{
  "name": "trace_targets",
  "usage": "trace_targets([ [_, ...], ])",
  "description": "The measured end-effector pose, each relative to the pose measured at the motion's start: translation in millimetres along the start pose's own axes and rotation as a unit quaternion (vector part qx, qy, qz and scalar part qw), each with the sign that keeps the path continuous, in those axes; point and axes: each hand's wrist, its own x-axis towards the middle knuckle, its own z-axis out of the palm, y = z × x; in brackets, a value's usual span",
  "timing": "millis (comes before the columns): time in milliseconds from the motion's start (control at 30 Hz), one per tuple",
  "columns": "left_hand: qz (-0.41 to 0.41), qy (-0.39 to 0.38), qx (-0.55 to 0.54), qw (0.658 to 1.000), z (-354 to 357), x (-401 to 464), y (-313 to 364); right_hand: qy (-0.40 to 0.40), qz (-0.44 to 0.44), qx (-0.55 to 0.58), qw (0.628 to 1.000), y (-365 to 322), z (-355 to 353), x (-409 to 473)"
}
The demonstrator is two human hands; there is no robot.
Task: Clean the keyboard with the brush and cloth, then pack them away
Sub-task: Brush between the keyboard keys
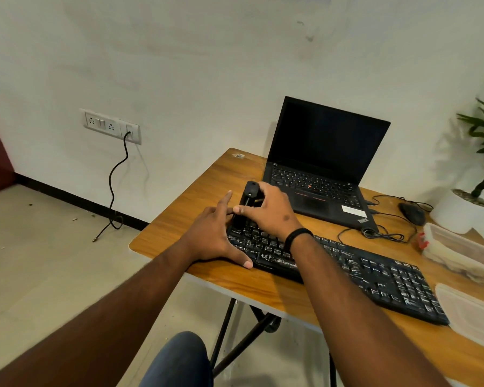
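— Where are your hands?

— Both are at the left end of the keyboard point(347, 263), which lies along the near edge of the tabletop point(196, 191). My left hand point(215, 236) lies flat, fingers spread and straight, the thumb pressing the keyboard's near left corner. My left arm reaches in from the lower left.

— And the right?

— My right hand point(268, 210) curls over the brush point(250, 196), gripping it from above, wrist bent down, a black band on it. The brush stands on the keys at the far left corner, its handle pointing to the laptop point(324, 163).

— The cloth?

— I cannot tell where it is. Two boxes point(458, 252) sit by the right edge, a mouse point(412, 213) beyond them.
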Motion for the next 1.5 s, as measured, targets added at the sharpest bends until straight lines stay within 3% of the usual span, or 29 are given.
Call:
trace_targets([
  [67, -0.005, -0.002, -0.004, 1.0, 0, 0, 0, -0.05, -0.002, -0.009, 0.999, 0, -7, 2],
  [200, 0.004, -0.001, -0.001, 1.0, 0, -1, -1, -0.006, -0.003, -0.049, 0.999, 0, -13, -1],
  [333, 0.011, 0.001, 0.001, 1.0, -1, -2, 2, -0.065, 0.006, -0.04, 0.997, 4, -21, -4],
  [433, 0.007, 0.001, 0.002, 1.0, -1, -1, 2, 0.003, 0.002, -0.064, 0.998, 5, -20, -5],
  [567, 0.008, 0.002, 0.008, 1.0, -1, -1, 2, -0.071, 0.016, -0.025, 0.997, 9, -25, -7],
  [700, 0.011, 0.004, 0.007, 1.0, -1, -1, 2, 0.007, 0.018, -0.042, 0.999, 14, -23, -8],
  [800, 0.013, 0.007, 0.005, 1.0, -1, -2, 2, -0.06, 0.03, -0.002, 0.998, 19, -30, -11],
  [967, 0.014, 0.006, 0.007, 1.0, -1, -2, 2, 0.028, 0.035, -0.038, 0.998, 21, -35, -20],
  [1067, 0.015, 0.009, 0.008, 1.0, -1, -2, 3, -0.041, 0.044, -0.016, 0.998, 21, -43, -22],
  [1200, 0.014, 0.008, 0.006, 1.0, -2, -3, 4, 0.006, 0.036, -0.056, 0.998, 21, -45, -24],
  [1300, 0.015, 0.009, 0.007, 1.0, -2, -3, 4, -0.06, 0.062, -0.013, 0.996, 23, -48, -23],
  [1433, 0.015, 0.01, 0.008, 1.0, -2, -4, 3, 0.034, 0.049, -0.057, 0.997, 26, -47, -28],
  [1500, 0.016, 0.009, 0.01, 1.0, -1, -4, 3, 0.019, 0.068, -0.051, 0.996, 29, -52, -30],
])
